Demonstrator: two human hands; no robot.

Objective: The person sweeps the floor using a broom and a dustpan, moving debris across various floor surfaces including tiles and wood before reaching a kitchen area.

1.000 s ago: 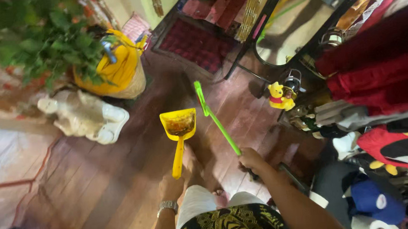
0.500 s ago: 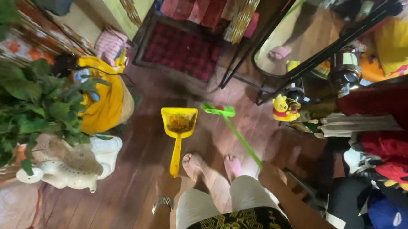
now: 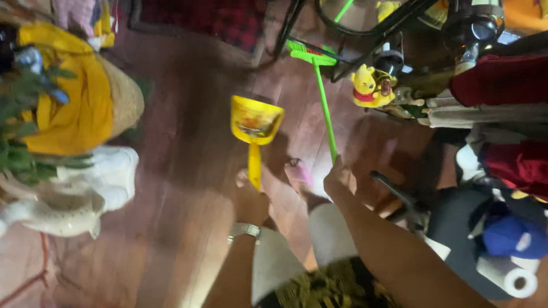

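Wood floor (image 3: 181, 199), cluttered edges. L hand (image 3: 252, 204) grips dustpan (image 3: 255, 120) by its handle, scoop at 12, tipped to keep dirt in. R hand (image 3: 337, 178) closed round broom (image 3: 323, 99) stick, bristles at 12 by mirror (image 3: 342, 30) frame, w/ yellow toy (image 3: 369, 84) at 1.

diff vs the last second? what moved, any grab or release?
The green broom swung from slanted to nearly upright in view, its head now by the mirror stand and the yellow toy. The yellow dustpan sits further up the wooden floor in view, and the camera tipped. No grab or release: left hand keeps the dustpan handle, right hand the broom.
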